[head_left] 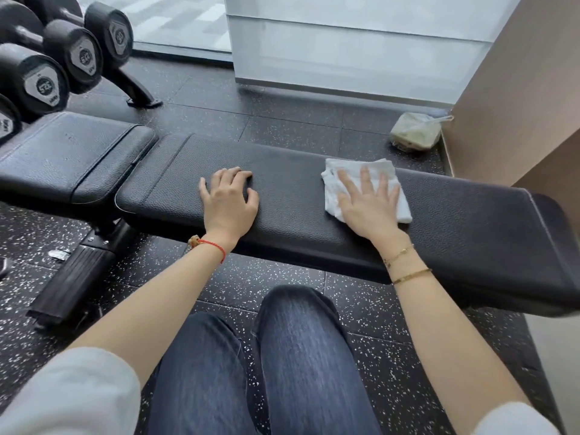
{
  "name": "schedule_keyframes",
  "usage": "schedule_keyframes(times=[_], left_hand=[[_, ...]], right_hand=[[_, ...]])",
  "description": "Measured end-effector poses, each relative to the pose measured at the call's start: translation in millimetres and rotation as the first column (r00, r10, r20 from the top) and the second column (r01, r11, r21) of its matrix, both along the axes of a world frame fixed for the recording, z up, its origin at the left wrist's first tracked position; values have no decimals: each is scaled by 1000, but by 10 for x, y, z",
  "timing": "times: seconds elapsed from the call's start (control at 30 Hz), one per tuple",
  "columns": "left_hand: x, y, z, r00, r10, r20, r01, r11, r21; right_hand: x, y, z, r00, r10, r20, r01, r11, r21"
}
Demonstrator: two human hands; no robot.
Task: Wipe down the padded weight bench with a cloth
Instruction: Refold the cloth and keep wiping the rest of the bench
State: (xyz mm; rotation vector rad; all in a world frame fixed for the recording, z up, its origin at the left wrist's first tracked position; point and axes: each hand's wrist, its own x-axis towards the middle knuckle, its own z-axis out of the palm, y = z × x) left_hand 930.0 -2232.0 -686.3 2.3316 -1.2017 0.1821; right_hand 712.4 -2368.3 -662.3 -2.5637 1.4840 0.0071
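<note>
A black padded weight bench runs across the view, its long back pad in front of me and a separate seat pad to the left. A folded white cloth lies on the long pad, right of centre. My right hand presses flat on the cloth with its fingers spread. My left hand rests on the bare pad to the left of the cloth, fingertips bent onto the surface and holding nothing.
A rack of black dumbbells stands at the upper left behind the seat pad. A plastic bag sits on the speckled rubber floor by a beige wall on the right. My knees in jeans are just below the bench.
</note>
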Motion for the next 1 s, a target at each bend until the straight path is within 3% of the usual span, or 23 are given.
schedule_keyframes(times=[0.07, 0.27, 0.43, 0.57, 0.7, 0.83, 1.0], left_hand=[[-14, -3, 15, 1000, 4, 0, -4, 1000, 7], [-14, 0, 8, 999, 7, 47, -8, 1000, 25], [-114, -26, 50, 1000, -22, 11, 22, 1000, 2], [-336, -108, 78, 995, -99, 4, 99, 995, -2], [-545, -202, 83, 989, -148, 1, 148, 989, -16], [-562, -204, 16, 987, -162, 8, 162, 987, -16], [-569, -193, 21, 987, -162, 10, 162, 986, -30]], right_hand=[[139, 140, -4, 1000, -11, -2, 11, 1000, -15], [-23, 591, -76, 985, 167, 52, -165, 985, -41], [-615, 386, -102, 999, -19, 43, 21, 998, -58], [-435, 207, -35, 978, -209, 8, 209, 977, -44], [-92, 448, -65, 999, -44, 16, 45, 995, -93], [-378, 593, -91, 997, 62, 53, -58, 996, -73], [-1113, 305, -95, 987, -159, 15, 159, 986, -50]])
